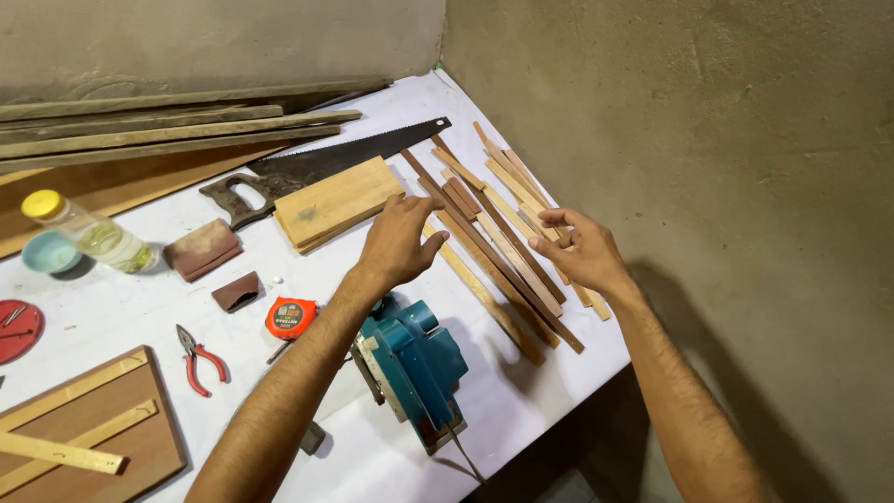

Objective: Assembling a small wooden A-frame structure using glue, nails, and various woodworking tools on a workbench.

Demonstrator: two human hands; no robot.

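Rough plastered walls close in a white-covered workbench set into the corner. At the far left sit a red round lid, a brown wooden panel with pale strips on it, a pale blue cup and a clear plastic bottle with a yellow cap. Long grey weathered planks lie along the back wall. Next come red-handled pliers, two brown sanding blocks, an orange tape measure and a black-bladed handsaw with a worn handle. A stack of short pale wooden boards lies just in front of the saw.

My left hand hovers open, fingers loosely spread, palm down, above the near edge of the thin wooden strips, gripping nothing; its thumb points toward the boards. Below my forearm sits the teal electric planer, its cord trailing off the front edge.

The strips fan out between my hands, reddish and pale ones mixed, several overlapping. My right hand is open too, fingers curled slightly, resting at the right side of the pile, fingertips touching or just above a pale strip; I cannot tell which.

To sort well, I judge I should pin one strip at a time, lift from its free end, and keep my left forearm off the planer.
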